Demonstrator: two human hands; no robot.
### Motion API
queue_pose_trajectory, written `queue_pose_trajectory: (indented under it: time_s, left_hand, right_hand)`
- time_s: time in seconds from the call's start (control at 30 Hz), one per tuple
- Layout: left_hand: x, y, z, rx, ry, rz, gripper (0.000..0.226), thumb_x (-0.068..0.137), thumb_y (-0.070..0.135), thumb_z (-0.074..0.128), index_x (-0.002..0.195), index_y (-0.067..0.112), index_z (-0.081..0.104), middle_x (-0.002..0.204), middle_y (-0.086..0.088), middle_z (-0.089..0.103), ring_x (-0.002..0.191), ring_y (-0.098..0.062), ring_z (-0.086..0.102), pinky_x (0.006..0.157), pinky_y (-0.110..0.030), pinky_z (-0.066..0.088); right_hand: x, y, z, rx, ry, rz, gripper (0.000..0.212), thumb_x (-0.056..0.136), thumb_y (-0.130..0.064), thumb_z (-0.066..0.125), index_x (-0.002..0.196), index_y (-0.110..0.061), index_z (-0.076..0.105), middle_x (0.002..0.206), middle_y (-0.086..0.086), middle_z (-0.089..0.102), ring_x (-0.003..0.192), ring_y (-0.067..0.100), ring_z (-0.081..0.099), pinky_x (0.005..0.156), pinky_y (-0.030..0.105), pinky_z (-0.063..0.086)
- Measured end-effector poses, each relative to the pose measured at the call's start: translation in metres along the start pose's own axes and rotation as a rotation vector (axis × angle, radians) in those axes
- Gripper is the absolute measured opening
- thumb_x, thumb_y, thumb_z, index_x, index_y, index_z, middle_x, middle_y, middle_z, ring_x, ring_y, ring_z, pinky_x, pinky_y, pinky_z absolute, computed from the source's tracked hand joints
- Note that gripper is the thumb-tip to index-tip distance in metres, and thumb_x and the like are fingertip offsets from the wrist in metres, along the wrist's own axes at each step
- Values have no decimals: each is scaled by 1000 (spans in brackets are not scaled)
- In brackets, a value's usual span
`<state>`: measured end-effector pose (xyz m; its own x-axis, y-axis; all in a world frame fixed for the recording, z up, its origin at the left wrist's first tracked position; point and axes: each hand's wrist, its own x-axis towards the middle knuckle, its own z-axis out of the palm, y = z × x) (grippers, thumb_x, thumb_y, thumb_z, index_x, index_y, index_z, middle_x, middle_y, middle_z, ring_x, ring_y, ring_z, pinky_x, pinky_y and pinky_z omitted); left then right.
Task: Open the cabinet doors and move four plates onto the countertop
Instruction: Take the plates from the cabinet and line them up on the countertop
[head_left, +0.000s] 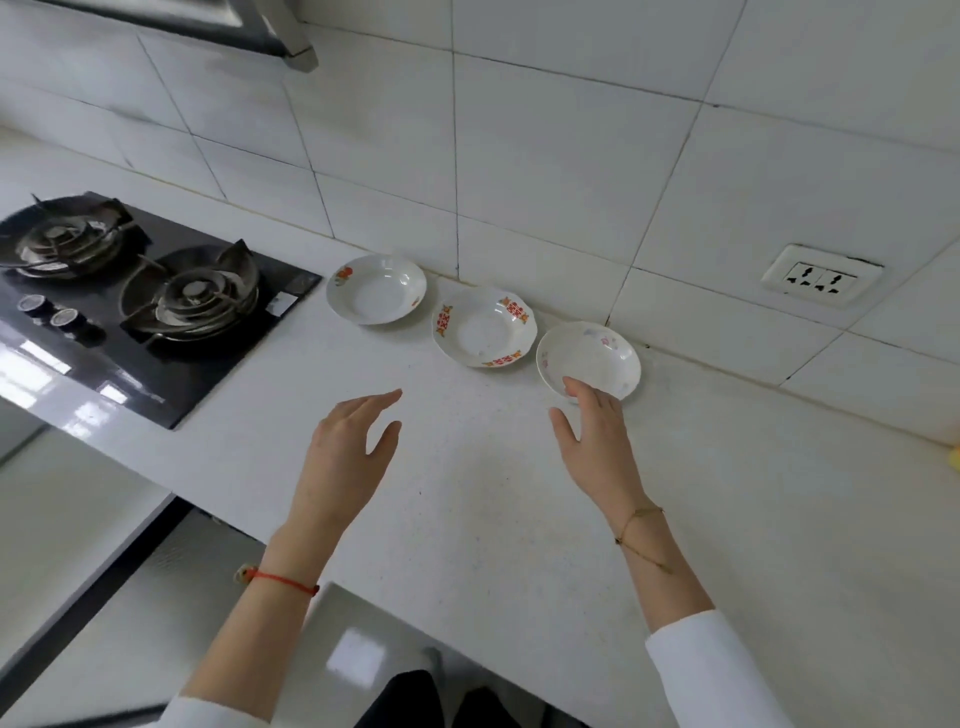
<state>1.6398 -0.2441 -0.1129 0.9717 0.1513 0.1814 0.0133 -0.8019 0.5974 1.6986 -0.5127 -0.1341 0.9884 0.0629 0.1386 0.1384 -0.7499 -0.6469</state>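
A person's right hand (595, 436) hovers at the near rim of a pale floral plate (589, 358) at centre right of the frame, its fingers (582, 388) spread loosely, their tips at or just over the rim and gripping nothing. The left hand (348, 447), lower centre, hangs above the bare white tabletop (467, 519) with fingers relaxed and wide, also holding nothing.

Three plates stand in a slanting row along the tiled wall (545, 171): the floral one nearest the right hand, a scalloped plate with red-and-orange motifs (483, 327) just beside it in the middle, and a plate with a red flower on its rim (375, 288) toward upper centre, close to the black gas hob (130, 306) at left. A double wall socket (821, 275) sits at the right edge; a sliver of cabinet front (156, 582) shows at lower left.

By the count on the tabletop, three of four plates appear delivered and one is probably yet to be fetched. The risk from here: the plates sit close together, so setting a fourth carelessly, or brushing the floral plate's rim while pulling the hand away, could knock china against china and chip it. A plate placed too far left could strike the hob's grates.
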Motion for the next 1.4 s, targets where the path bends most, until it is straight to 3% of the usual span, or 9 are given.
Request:
queue_pose_trajectory:
  time_s: [0.4, 0.57, 0.73, 0.9, 1.13, 1.33, 1.4]
  left_hand:
    - [-105, -82, -100, 25, 98, -73, 38, 93, 22, 60, 131, 29, 58, 125, 4, 63, 114, -19, 59, 102, -37, 47]
    - [-147, -135, -147, 26, 75, -67, 37, 94, 24, 58, 131, 29, 58, 125, 2, 62, 98, -7, 57, 94, -26, 46]
    - [-184, -185, -189, 55, 65, 11, 33, 93, 18, 59, 126, 22, 63, 118, -1, 68, 109, -22, 61, 95, -39, 49]
    - [-223, -222, -220, 56, 69, 14, 33, 93, 18, 59, 125, 22, 64, 117, 2, 68, 110, -20, 61, 93, -26, 42]
    - [-265, -247, -237, 6, 70, -45, 31, 93, 18, 58, 123, 22, 65, 117, 4, 68, 109, -17, 62, 91, -22, 40]
    - [-281, -252, -228, -13, 70, -48, 32, 92, 17, 58, 123, 22, 64, 116, 4, 69, 107, -18, 64, 94, -38, 52]
    - [-282, -252, -223, -24, 66, -66, 32, 93, 18, 58, 124, 24, 64, 118, 5, 68, 108, -16, 64, 96, -38, 51]
  right_hand:
    - [-82, -97, 41, -8, -40, -102, 44, 98, -29, 47, 139, -15, 43, 138, -1, 50, 133, 16, 34, 112, 30, 32]
    - [-130, -148, 79, 6, -8, -104, 43, 98, -27, 48, 139, -14, 44, 136, 1, 52, 132, 18, 36, 111, 28, 31]
    - [-188, -193, 124, 27, 13, -72, 42, 99, -28, 46, 139, -15, 44, 136, 0, 51, 131, 15, 35, 107, 19, 25]
    - [-244, -223, 155, 35, 15, -50, 41, 99, -31, 44, 139, -18, 43, 135, -4, 51, 130, 12, 36, 104, 19, 26]
    - [-287, -240, 172, 25, -29, -48, 41, 99, -33, 44, 139, -22, 42, 133, -6, 52, 126, 8, 37, 101, 18, 27]
    - [-295, -237, 181, 39, -78, -43, 41, 99, -34, 44, 138, -22, 42, 132, -7, 52, 124, 7, 39, 98, 19, 30]
    - [-295, -234, 183, 35, -90, -47, 41, 100, -34, 44, 138, -21, 42, 132, -7, 53, 123, 8, 40, 98, 19, 30]
